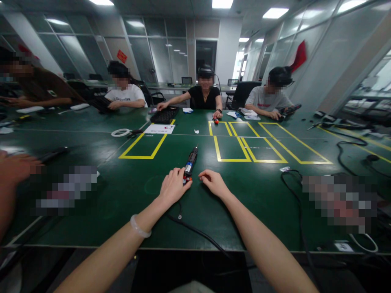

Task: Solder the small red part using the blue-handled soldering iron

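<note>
A slim black electric screwdriver [190,163] with a blue-and-white label lies on the green table in front of me, its bit pointing away. My left hand [174,185], with a pale bangle at the wrist, is closed around the screwdriver's rear end. Small red-orange parts [187,179] show between thumb and fingers there; their kind is unclear. Just right of the tool, my right hand [213,183] rests on the table with fingers curled in, and nothing shows in it. A black cable [198,232] runs from under my left forearm to the table's near edge.
Yellow tape outlines [233,160] mark the green table [171,142]. Across it, a black tray [165,116] stands by a white sheet [159,129] and a white cable coil [120,133]. Several people sit around. Another person's hand [18,167] reaches in at left. Black cables [301,215] lie right.
</note>
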